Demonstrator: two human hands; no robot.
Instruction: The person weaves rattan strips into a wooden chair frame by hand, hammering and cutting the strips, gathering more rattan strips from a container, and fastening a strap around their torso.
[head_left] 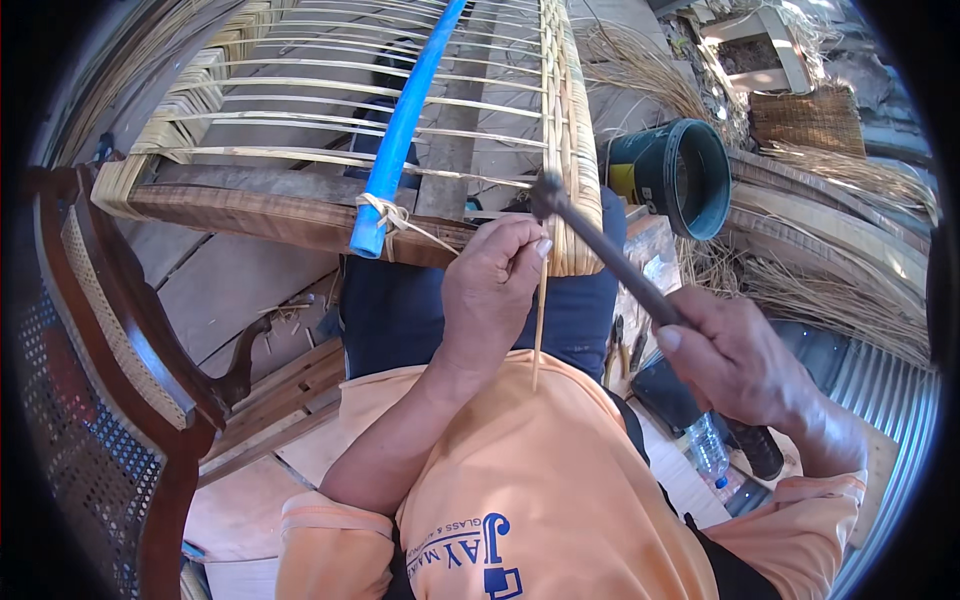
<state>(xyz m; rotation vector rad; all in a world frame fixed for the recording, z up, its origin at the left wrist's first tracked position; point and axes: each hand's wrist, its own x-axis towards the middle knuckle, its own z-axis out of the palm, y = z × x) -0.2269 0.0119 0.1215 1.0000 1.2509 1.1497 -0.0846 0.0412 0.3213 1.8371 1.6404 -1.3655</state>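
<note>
left hand (pixel 495 275): fingers curled shut at the near right corner of the frame, thumb pointing up and right (what, if anything, is pinched between finger and thumb cannot be told).
right hand (pixel 735 360): wrapped firmly round the hammer, thumb laid along the shaft.
hammer (pixel 625 255): slanting up and left from the right hand, its dark head above and just right of the left hand's knuckles (whether it touches the weaving beneath cannot be told).
frame (pixel 285 215): wooden, its near rail above the person's lap, with pale strands (pixel 370 82) running across the opening in spaced rows.
woven edge (pixel 572 130): thick and pale, wrapped down the right side of the frame, ending beside the left hand.
loose strand (pixel 540 335): hanging from the corner, past the left thumb, onto the orange shirt (pixel 560 470).
blue tube (pixel 405 135): lying lengthwise over the strands, its near end jutting past the rail, with a knotted tie (pixel 385 212) round it.
left side: a dark wooden chair (pixel 190 470) with cane panels, partly cut off by the rim.
right side: a dark green bucket (pixel 665 175) tipped on its side, and bundles of dry fibre (pixel 840 300).
lower right: pliers (pixel 625 345), a clear bottle (pixel 708 450) and corrugated sheeting (pixel 885 430) (bent by the lens).
</note>
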